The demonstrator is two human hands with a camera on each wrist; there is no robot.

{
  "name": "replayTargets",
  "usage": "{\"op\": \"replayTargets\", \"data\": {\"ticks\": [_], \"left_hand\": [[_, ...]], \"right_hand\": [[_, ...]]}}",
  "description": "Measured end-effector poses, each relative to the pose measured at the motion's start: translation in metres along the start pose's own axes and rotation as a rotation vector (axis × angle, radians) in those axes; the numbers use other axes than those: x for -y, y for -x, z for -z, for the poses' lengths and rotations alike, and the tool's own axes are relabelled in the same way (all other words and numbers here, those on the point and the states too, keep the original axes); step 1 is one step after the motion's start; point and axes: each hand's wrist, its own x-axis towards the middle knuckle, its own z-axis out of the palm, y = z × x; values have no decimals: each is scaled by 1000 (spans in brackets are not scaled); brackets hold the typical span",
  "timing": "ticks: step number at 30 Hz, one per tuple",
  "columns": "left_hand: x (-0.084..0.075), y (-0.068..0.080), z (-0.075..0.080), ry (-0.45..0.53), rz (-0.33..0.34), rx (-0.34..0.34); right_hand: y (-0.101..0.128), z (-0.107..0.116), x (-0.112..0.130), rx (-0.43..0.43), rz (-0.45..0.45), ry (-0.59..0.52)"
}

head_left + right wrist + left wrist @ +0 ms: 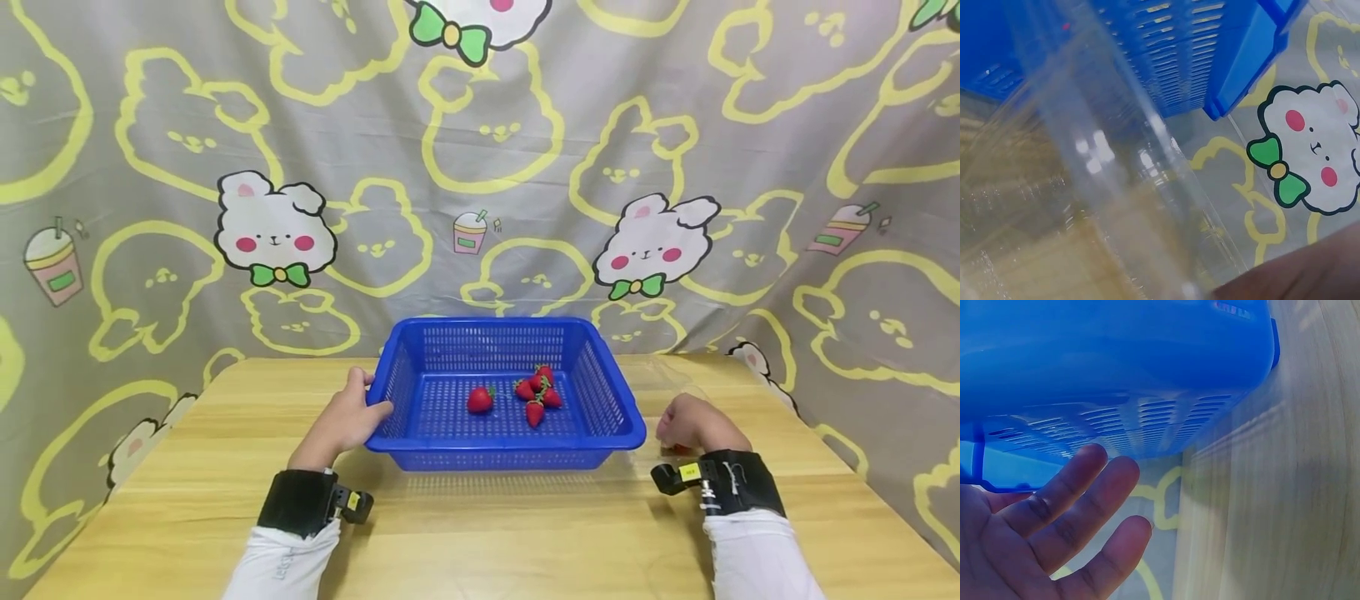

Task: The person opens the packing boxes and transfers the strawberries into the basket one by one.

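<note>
A blue plastic basket with slotted walls stands on the table. Inside lie one strawberry by itself and a cluster of several more strawberries right of it. My left hand holds the basket's left rim, thumb over the edge; three fingers extend beneath the rim outside the wall. To the right of the basket, my right hand reaches down at a clear plastic container, knuckles bent. A bit of red shows under it; its fingertips are hidden, so I cannot tell whether they hold anything.
The wooden table extends in front of the basket and to both sides. A grey curtain with rabbit and drink-cup patterns hangs behind the table and along its sides. Black camera straps circle both wrists.
</note>
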Motion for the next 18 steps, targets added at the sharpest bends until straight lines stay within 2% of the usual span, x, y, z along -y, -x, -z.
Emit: {"op": "replayTargets", "data": {"ticks": [12, 18], "left_hand": [[1, 4, -2, -4, 17, -3], [-1, 3, -1, 2, 13, -7]], "right_hand": [[-2, 4, -5, -34, -28, -35], [-1, 6, -5, -63, 2, -47]]}}
